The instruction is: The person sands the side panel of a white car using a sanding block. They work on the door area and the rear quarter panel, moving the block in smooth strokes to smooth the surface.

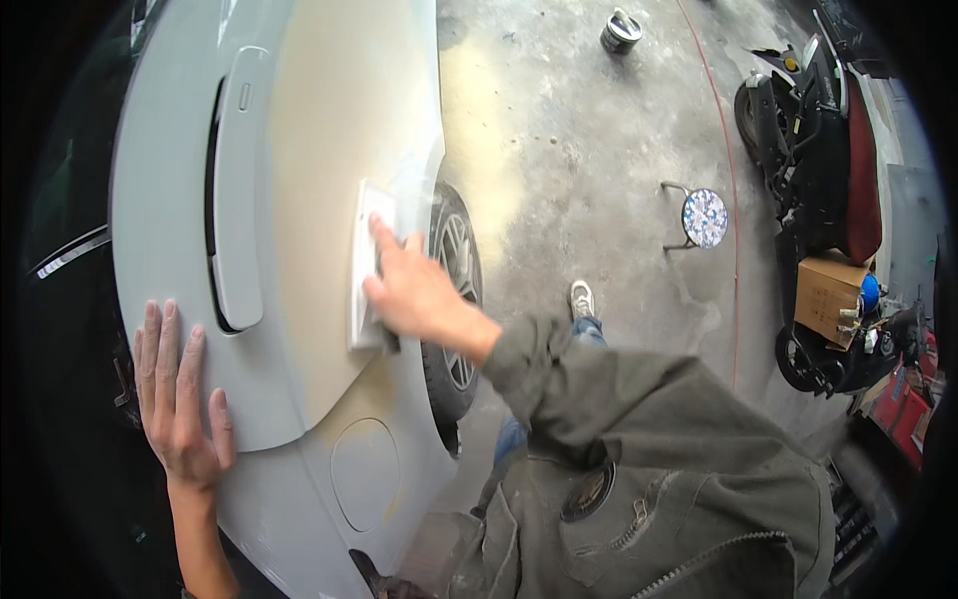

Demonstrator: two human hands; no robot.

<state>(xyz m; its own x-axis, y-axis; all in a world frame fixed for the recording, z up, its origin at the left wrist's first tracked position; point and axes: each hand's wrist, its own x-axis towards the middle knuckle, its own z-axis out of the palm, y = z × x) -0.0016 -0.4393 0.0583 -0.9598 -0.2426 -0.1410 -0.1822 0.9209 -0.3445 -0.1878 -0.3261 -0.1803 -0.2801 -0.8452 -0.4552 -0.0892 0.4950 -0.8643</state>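
The dark green jacket (679, 429) fills the foreground. The right hand (424, 290), index finger extended, holds the white block (364, 245) against the car's side (309, 250). The left hand (185, 424) rests flat on the car, fingers slightly spread, gripping nothing.

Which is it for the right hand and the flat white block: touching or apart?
Touching. The head view shows the right hand over the flat white block, its index finger lying on the block's face.

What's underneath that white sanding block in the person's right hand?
The pale-grey car door, beige-tinted around the white sanding block. The patch directly beneath and the block's underside are covered, so their condition can't be seen.
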